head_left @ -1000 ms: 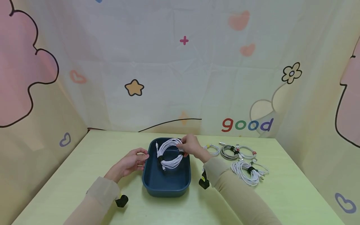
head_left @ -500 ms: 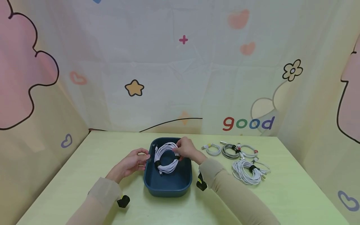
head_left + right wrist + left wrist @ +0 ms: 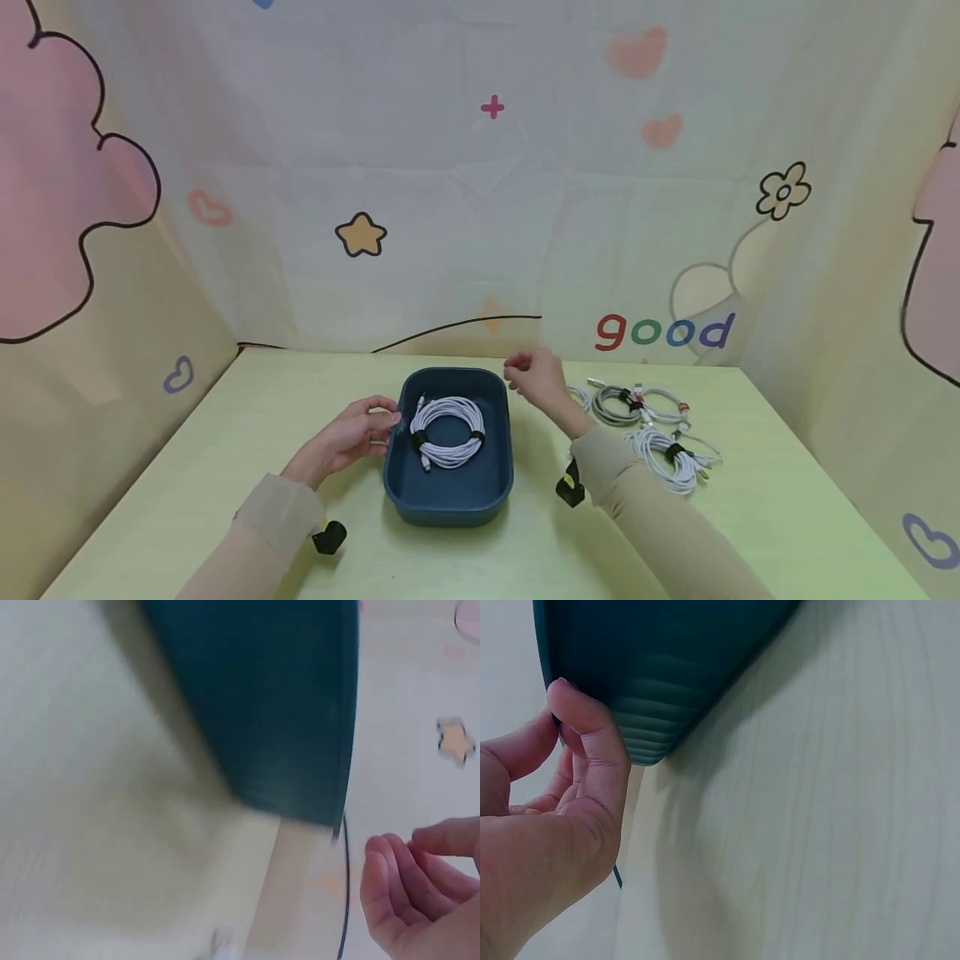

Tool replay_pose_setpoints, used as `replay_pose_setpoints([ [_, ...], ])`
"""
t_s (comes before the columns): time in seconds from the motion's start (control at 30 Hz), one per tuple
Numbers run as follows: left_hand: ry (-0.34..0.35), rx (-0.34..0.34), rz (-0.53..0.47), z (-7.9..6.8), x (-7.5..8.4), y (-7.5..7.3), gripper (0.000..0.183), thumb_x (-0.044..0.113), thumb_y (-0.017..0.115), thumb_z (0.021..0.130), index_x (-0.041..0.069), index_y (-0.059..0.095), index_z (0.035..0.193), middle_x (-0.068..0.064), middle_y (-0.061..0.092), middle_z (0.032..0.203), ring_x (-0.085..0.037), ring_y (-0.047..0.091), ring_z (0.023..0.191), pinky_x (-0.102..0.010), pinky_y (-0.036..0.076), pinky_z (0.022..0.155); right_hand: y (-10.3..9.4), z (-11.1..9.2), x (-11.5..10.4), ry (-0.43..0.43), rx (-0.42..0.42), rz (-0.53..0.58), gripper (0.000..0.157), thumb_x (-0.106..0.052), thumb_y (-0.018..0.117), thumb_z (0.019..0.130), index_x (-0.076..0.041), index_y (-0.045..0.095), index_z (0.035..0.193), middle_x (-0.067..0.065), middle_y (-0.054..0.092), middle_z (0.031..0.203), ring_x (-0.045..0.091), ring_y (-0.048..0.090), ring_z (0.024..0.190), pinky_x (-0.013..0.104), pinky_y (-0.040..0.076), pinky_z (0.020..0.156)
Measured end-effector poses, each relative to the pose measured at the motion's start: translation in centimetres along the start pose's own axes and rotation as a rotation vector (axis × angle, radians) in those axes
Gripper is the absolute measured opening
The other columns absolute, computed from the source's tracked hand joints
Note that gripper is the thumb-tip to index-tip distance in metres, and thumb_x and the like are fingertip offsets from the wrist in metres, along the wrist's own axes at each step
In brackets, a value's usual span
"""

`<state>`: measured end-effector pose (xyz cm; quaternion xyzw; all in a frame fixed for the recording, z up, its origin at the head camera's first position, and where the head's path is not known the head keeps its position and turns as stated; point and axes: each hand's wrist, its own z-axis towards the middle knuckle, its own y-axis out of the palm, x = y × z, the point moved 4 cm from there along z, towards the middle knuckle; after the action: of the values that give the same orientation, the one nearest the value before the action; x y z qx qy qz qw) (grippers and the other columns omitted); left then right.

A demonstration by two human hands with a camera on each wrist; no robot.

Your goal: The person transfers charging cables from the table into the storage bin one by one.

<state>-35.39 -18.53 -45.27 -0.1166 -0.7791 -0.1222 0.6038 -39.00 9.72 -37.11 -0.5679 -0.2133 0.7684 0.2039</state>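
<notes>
A dark blue plastic bin point(image 3: 448, 507) stands on the table. Inside it lies a coil of white cable point(image 3: 450, 457), bound by two black straps. At the bin's left side, my left hand point(image 3: 362, 429) pinches the rim; the left wrist view shows thumb and fingers point(image 3: 592, 742) meeting at that edge. My right hand point(image 3: 538, 379) is in the air just beyond the bin's right rim, holding nothing. In the right wrist view its fingers point(image 3: 405, 885) are loosely bent, with the thumb near the fingertips.
Right of the bin lie more coiled cables: a grey one point(image 3: 611, 414), a white one with a red tie point(image 3: 663, 392), and a larger white bundle point(image 3: 660, 467) with a black strap. Another white coil is partly hidden behind the right wrist. A printed cloth point(image 3: 450, 208) hangs behind the table.
My right hand lowered the white cable coil into the bin, let go of it, and moved up and right past the rim. The left hand stayed at the rim.
</notes>
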Motion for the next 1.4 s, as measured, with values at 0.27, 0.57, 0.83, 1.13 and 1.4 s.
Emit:
replay_pose_setpoints([
  [0.27, 0.016, -0.016, 0.006, 0.2, 0.0, 0.1, 0.023, 0.013, 0.050, 0.099, 0.003, 0.041, 0.118, 0.003, 0.057, 0.076, -0.010, 0.056, 0.065, -0.024, 0.051, 0.060, -5.1, 0.3, 5.3, 0.095, 0.090, -0.227, 0.018, -0.010, 0.059, 0.089, 0.003, 0.071, 0.095, 0.018, 0.071, 0.091, 0.026, 0.066, 0.079, 0.035, 0.053, 0.070],
  [0.57, 0.024, -0.017, 0.014, 0.2, 0.0, 0.0, 0.021, 0.014, 0.051, 0.099, 0.006, 0.042, 0.115, 0.004, 0.058, 0.076, -0.010, 0.057, 0.065, -0.024, 0.051, 0.061, -5.8, 0.2, 9.0, 0.152, -0.070, -0.443, 0.035, -0.011, 0.065, 0.087, 0.011, 0.062, 0.114, 0.027, 0.064, 0.115, 0.040, 0.061, 0.106, 0.049, 0.049, 0.091],
  [0.83, 0.024, -0.018, 0.018, 0.1, 0.0, 0.1, 0.022, 0.014, 0.051, 0.099, 0.006, 0.042, 0.117, 0.005, 0.057, 0.076, -0.010, 0.057, 0.065, -0.024, 0.051, 0.061, -5.3, 0.2, 10.4, 0.184, -0.141, -0.497, 0.039, -0.007, 0.067, 0.084, 0.011, 0.059, 0.117, 0.027, 0.066, 0.111, 0.035, 0.064, 0.097, 0.047, 0.051, 0.085],
  [1.13, 0.009, -0.002, 0.012, 0.1, -0.2, 0.2, 0.024, 0.014, 0.052, 0.099, 0.005, 0.042, 0.118, 0.004, 0.058, 0.076, -0.010, 0.057, 0.065, -0.024, 0.051, 0.061, -5.3, 0.0, 10.8, 0.171, -0.106, -0.495, 0.030, -0.003, 0.061, 0.083, 0.009, 0.065, 0.111, 0.027, 0.065, 0.114, 0.038, 0.063, 0.101, 0.050, 0.052, 0.087],
  [1.4, 0.004, 0.012, 0.022, 0.2, -0.2, 0.0, 0.027, 0.016, 0.053, 0.099, 0.004, 0.042, 0.120, 0.003, 0.058, 0.077, -0.011, 0.057, 0.066, -0.023, 0.051, 0.060, -6.0, -0.1, 9.8, 0.138, -0.067, -0.357, 0.018, -0.003, 0.062, 0.088, 0.008, 0.070, 0.100, 0.023, 0.070, 0.095, 0.023, 0.063, 0.071, 0.033, 0.053, 0.065],
])
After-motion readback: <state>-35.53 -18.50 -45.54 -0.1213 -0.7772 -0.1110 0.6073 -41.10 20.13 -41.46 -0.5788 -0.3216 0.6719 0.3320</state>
